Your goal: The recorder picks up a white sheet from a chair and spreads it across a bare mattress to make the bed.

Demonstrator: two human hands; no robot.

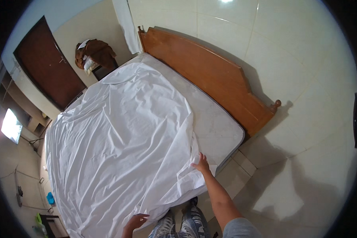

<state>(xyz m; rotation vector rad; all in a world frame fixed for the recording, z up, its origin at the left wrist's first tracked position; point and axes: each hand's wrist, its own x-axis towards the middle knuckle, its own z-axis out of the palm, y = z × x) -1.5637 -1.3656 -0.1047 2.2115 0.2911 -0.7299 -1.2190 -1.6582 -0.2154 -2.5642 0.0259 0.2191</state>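
Observation:
A wrinkled white bed sheet (128, 134) covers most of the mattress (217, 125), whose grey-white top shows bare along the headboard side and at the near right corner. My right hand (201, 164) holds the sheet's bunched edge near that corner, thumb and fingers on either side of the cloth. Lower down, at the mattress side by my legs, my left hand (136, 221) has its fingers curled on the sheet's near edge, where small folds gather. Its fingertips are partly hidden.
A wooden headboard (196, 59) with turned knobs stands against the tiled wall (285, 65). Brown cloth (99, 52) is heaped on a stand beyond the bed, near a dark red door (49, 62). A blue item (50, 198) lies past the left side. Tiled floor (241, 178) runs on the right.

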